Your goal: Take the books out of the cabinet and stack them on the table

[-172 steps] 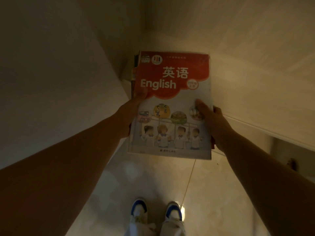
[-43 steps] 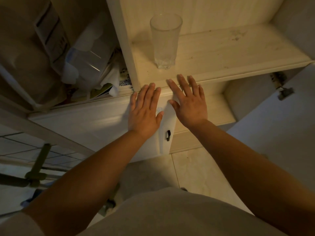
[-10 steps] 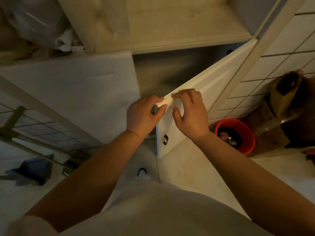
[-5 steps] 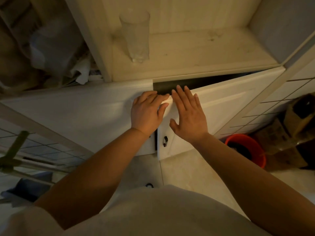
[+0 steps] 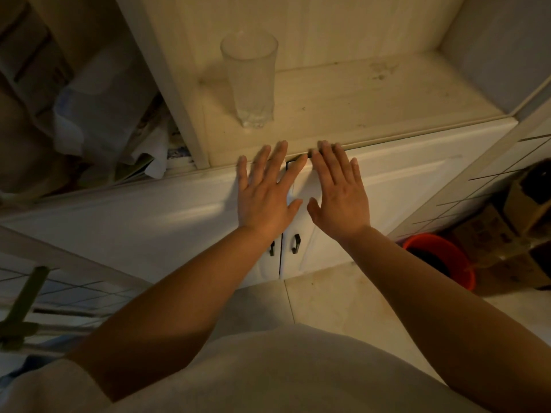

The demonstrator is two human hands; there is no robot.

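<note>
Books: none showing | left hand point(image 5: 265, 198) and right hand point(image 5: 340, 195) pressing spread flat, empty, on cabinet doors point(image 5: 402, 186) | step: closing up | next: lifting palms away

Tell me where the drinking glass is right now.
The glass stands upright on the open shelf above the closed doors, upper middle of the head view, just beyond the left hand.

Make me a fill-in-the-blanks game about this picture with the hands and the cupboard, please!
1. Both hands, the left hand and the right hand, lie flat with fingers ____ on the cabinet doors.
2. The tall cup standing on the shelf is made of clear ____.
3. The bucket on the floor at the right is ____.
4. Each door has one small dark ____ near the middle gap.

Missing words: spread; glass; red; handle
</note>
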